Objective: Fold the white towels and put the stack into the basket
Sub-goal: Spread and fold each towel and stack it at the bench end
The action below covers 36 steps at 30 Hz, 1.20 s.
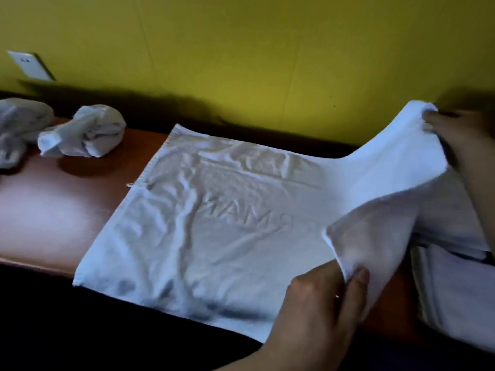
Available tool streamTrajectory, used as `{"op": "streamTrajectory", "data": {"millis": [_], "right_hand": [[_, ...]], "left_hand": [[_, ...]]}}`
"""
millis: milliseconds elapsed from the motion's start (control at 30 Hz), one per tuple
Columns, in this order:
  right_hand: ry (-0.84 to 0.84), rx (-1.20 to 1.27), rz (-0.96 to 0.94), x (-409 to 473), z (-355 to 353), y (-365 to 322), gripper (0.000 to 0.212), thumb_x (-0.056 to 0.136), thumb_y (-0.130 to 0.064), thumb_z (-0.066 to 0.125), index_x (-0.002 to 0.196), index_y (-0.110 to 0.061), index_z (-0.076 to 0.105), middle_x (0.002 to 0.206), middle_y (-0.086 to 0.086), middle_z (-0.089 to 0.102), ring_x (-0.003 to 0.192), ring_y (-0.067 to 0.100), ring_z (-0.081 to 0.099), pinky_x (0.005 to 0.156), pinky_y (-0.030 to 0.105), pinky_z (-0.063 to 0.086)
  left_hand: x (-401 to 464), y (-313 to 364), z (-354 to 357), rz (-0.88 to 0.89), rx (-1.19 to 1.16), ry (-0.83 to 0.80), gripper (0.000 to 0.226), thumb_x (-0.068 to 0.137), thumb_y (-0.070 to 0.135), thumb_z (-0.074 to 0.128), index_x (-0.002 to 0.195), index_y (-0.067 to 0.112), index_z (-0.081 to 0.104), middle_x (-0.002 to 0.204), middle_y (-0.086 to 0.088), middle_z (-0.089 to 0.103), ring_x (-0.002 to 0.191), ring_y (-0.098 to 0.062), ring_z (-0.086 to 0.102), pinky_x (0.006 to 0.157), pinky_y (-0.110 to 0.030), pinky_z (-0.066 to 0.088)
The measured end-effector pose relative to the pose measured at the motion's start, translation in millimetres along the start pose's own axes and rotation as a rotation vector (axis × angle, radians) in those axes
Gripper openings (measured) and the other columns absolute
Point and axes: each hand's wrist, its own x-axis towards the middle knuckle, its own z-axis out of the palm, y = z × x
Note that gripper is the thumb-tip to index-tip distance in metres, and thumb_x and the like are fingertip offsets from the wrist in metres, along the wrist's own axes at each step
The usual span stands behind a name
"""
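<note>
A white towel with embossed letters lies spread flat on the brown wooden table. Its right end is lifted off the table. My left hand pinches the near right corner of the towel between thumb and fingers. My right hand grips the far right corner, raised near the wall. Under the lifted end, at the right, lies a stack of folded white towels. No basket is in view.
Two crumpled white towels lie at the table's left end, one a rolled bundle, the other at the frame edge. A yellow wall with a white socket plate runs behind the table. The table's near edge drops into dark shadow.
</note>
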Motion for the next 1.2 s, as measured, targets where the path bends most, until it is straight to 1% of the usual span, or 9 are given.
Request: {"op": "streamTrajectory", "data": {"millis": [133,233,300,500,600,700,900,1100,1200], "right_hand": [[-0.069,0.205,0.067,-5,54,-41,0.035,0.096,-0.024,0.056,0.062,-0.018,0.064,0.069,-0.007,0.062,0.059,0.002,0.058,0.060,0.016,0.049],[-0.087,0.258,0.035,-17,105,-70,0.009,0.090,-0.028,0.060,0.082,-0.023,0.059,0.087,-0.005,0.060,0.081,0.009,0.064,0.071,0.024,0.053],[-0.085,0.235,-0.015,-16,137,-85,0.018,0.079,-0.034,0.063,0.092,-0.020,0.064,0.098,0.003,0.065,0.095,0.017,0.067,0.080,0.033,0.053],[-0.075,0.199,-0.114,-64,236,-148,0.016,0.073,-0.031,0.065,0.070,-0.016,0.069,0.087,0.005,0.062,0.082,0.019,0.067,0.070,0.043,0.057],[-0.102,0.202,-0.164,-97,284,-177,0.015,0.090,-0.020,0.062,0.098,-0.014,0.073,0.087,0.004,0.060,0.066,0.011,0.056,0.050,0.018,0.044],[-0.119,0.184,-0.176,-116,332,-191,0.013,0.094,-0.017,0.059,0.097,-0.014,0.072,0.075,0.000,0.061,0.055,0.007,0.051,0.039,0.010,0.037],[-0.173,0.086,-0.183,-148,410,-205,0.018,0.089,-0.018,0.059,0.072,-0.014,0.064,0.055,-0.010,0.045,0.044,0.001,0.039,0.040,0.015,0.031],[-0.319,0.139,-0.082,-167,450,-196,0.024,0.091,-0.017,0.064,0.067,-0.016,0.061,0.058,0.000,0.060,0.049,0.016,0.058,0.050,0.024,0.047],[-0.384,0.170,-0.051,-182,450,-174,0.004,0.097,-0.019,0.059,0.096,-0.015,0.058,0.083,0.005,0.063,0.045,0.013,0.057,0.043,0.024,0.047]], "left_hand": [[-7,-25,-48,-0.153,-0.082,0.157,0.028,0.091,0.040,0.051,0.113,0.028,0.062,0.076,0.007,0.070,0.068,-0.011,0.067,0.064,-0.025,0.053],[-10,-32,-87,-0.258,-0.265,0.240,0.026,0.082,0.034,0.054,0.103,0.027,0.069,0.084,-0.004,0.074,0.076,-0.029,0.072,0.067,-0.046,0.058],[-13,-35,-111,-0.285,-0.317,0.281,0.025,0.085,0.036,0.057,0.100,0.023,0.072,0.086,-0.008,0.076,0.080,-0.035,0.072,0.067,-0.051,0.058],[-38,-55,-185,-0.361,-0.301,0.440,0.058,0.096,0.056,0.052,0.082,0.003,0.073,0.075,-0.008,0.076,0.071,-0.020,0.075,0.063,-0.035,0.058],[-54,-76,-221,-0.408,-0.244,0.510,0.048,0.098,0.048,0.055,0.084,0.005,0.072,0.075,-0.007,0.076,0.070,-0.015,0.075,0.065,-0.032,0.058],[-67,-93,-253,-0.448,-0.240,0.534,0.012,0.100,0.016,0.057,0.094,0.010,0.064,0.071,-0.010,0.073,0.064,-0.024,0.073,0.059,-0.029,0.056],[-85,-113,-294,-0.562,-0.084,0.634,0.035,0.101,0.025,0.050,0.077,-0.001,0.051,0.054,0.001,0.061,0.047,-0.008,0.064,0.044,-0.016,0.042],[-97,-166,-314,-0.779,0.129,0.606,0.038,0.102,0.036,0.045,0.075,0.013,0.056,0.065,-0.002,0.071,0.055,-0.011,0.070,0.057,-0.032,0.054],[-104,-199,-319,-0.879,0.273,0.561,0.040,0.101,0.038,0.046,0.071,0.013,0.056,0.062,-0.001,0.067,0.059,-0.016,0.067,0.064,-0.039,0.055]]}}
